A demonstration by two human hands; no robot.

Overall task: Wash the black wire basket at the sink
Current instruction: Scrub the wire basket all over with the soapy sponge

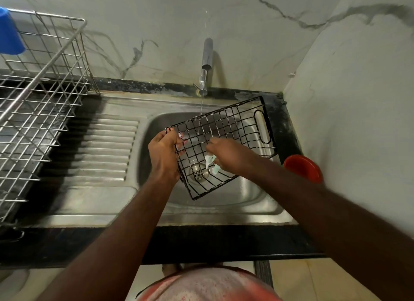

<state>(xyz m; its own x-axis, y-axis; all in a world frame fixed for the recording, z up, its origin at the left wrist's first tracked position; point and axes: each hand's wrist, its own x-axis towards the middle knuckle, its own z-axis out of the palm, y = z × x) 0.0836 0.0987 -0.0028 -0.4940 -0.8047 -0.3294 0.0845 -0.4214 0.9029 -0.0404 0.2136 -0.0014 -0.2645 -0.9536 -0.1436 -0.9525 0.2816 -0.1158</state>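
Firstly, head view, surroundings: a steel sink [246, 195] is set in a black tabletop [212, 242] against marble-patterned walls.
Left side: a ridged drainboard [107, 148] adjoins the basin; beyond it stands a silver dish rack [44, 94] with a blue cup [10, 31] at its far corner.
Right side: a red bowl [303, 168] sits on the tabletop just beside the basin, partly behind the right forearm.
Tap: the tap [207, 54] is running, and a thin water stream [201, 103] falls onto the far edge of the basket.
Task item: the black wire basket [235, 125] is held tilted above the basin with its handle end towards the right corner; white foam clings to several wires, and the drain strainer [198, 171] shows through the mesh.
Left hand [162, 152]: fingers curled tight round the basket's left rim, bearing its weight.
Right hand [228, 154]: laid on the mesh, pinching a pale pad [210, 161] beneath the palm; the fingertips are blurred.
Arms: both forearms reach forward over the tabletop edge and converge over the basin.
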